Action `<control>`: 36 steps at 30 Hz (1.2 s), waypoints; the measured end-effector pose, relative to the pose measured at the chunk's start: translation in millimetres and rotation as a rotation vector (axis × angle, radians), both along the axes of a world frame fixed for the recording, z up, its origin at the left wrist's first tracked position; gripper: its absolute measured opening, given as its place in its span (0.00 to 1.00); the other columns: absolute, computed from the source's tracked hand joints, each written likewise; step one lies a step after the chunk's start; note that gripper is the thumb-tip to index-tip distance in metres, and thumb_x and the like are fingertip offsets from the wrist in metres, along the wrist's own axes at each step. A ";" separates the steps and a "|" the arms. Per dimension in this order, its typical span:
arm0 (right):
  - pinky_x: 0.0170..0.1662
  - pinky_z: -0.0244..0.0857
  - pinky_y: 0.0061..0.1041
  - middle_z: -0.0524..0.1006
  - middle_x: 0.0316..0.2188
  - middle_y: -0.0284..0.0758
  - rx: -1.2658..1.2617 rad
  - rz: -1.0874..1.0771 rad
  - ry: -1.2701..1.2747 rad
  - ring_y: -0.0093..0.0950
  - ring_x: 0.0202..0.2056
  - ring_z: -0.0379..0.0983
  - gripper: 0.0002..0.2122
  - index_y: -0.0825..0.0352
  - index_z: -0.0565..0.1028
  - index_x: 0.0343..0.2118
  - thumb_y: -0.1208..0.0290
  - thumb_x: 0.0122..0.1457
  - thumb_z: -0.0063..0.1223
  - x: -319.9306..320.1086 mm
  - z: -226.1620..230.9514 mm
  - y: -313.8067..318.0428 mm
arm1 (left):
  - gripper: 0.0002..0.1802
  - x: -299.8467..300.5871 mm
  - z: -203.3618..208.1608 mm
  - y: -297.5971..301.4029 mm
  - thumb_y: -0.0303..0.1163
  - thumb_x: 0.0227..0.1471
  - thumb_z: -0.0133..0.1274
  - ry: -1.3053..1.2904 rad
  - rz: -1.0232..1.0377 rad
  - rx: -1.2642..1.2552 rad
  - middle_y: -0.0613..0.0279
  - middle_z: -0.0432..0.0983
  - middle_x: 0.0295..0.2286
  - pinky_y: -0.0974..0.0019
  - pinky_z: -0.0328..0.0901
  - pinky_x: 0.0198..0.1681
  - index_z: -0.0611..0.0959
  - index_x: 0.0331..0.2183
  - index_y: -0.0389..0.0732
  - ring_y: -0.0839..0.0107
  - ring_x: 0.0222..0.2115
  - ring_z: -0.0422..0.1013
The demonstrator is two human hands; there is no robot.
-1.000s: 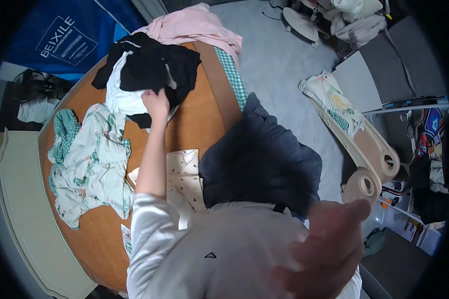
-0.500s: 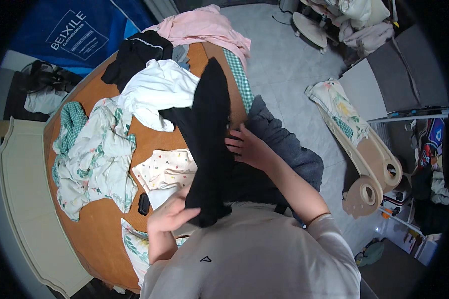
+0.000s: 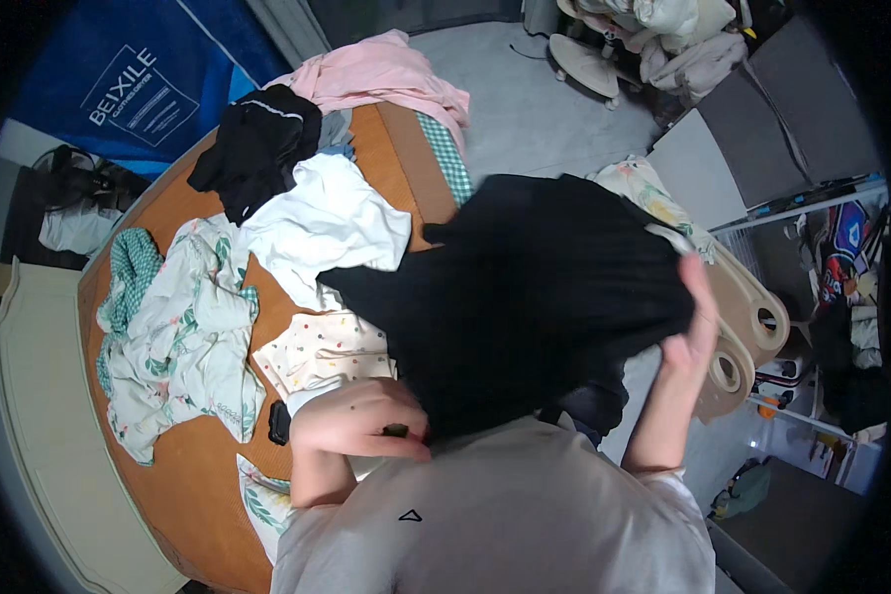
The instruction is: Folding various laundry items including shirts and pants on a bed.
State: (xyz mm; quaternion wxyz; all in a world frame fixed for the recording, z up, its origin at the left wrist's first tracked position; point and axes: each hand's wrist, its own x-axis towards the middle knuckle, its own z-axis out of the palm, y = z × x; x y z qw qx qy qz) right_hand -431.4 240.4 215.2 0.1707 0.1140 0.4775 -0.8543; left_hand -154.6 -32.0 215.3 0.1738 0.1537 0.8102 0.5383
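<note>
A black shirt (image 3: pixel 554 287) is stretched out in front of my body, sleeve-like points hanging off its left side. My left hand (image 3: pixel 366 426) is closed on its near left edge, close to my chest. At the opposite side my right hand (image 3: pixel 695 317) grips the garment's edge, with part of the fingers hidden by cloth. A small white patch shows on the fabric above that hand. Left of the shirt lie a cream dotted cloth (image 3: pixel 322 346) and a white shirt (image 3: pixel 327 223). Beside my left wrist sits a small black object (image 3: pixel 279 424).
On the brown bed (image 3: pixel 168 500) are a floral bedding heap (image 3: pixel 193 327), a black garment (image 3: pixel 257 148) and a pink cloth (image 3: pixel 386 74). A beige plastic piece (image 3: pixel 747 307) with floral fabric stands right, near a shelf rack. The cream headboard (image 3: pixel 54 416) edges the left.
The black shirt has gone from a narrow upright bundle to a wide spread. My right hand has moved right and now holds its edge; the left stays near my chest.
</note>
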 end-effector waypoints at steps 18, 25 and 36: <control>0.45 0.62 0.21 0.74 0.42 0.29 0.278 0.930 -0.029 0.21 0.40 0.69 0.14 0.66 0.72 0.50 0.69 0.65 0.43 85.8 -157.5 -9.6 | 0.15 -89.3 -102.9 101.1 0.36 0.50 0.61 -0.075 0.724 0.148 0.65 0.67 0.20 0.70 0.59 0.27 0.75 0.28 0.36 0.79 0.23 0.61; 0.44 0.69 0.28 0.77 0.37 0.32 0.136 0.545 -0.161 0.30 0.41 0.73 0.14 0.65 0.73 0.47 0.66 0.62 0.46 50.1 -136.7 -29.5 | 0.13 -80.0 -69.6 116.1 0.33 0.49 0.58 -0.101 -0.127 0.545 0.63 0.64 0.20 0.66 0.58 0.25 0.74 0.28 0.33 0.78 0.22 0.59; 0.43 0.69 0.28 0.78 0.37 0.36 0.457 1.029 0.194 0.30 0.38 0.74 0.14 0.67 0.73 0.48 0.66 0.61 0.47 1.0 -96.3 112.1 | 0.10 -77.5 -47.8 103.3 0.19 0.30 0.56 0.344 0.441 0.198 0.55 0.69 0.28 0.62 0.63 0.30 0.72 0.21 0.37 0.56 0.30 0.70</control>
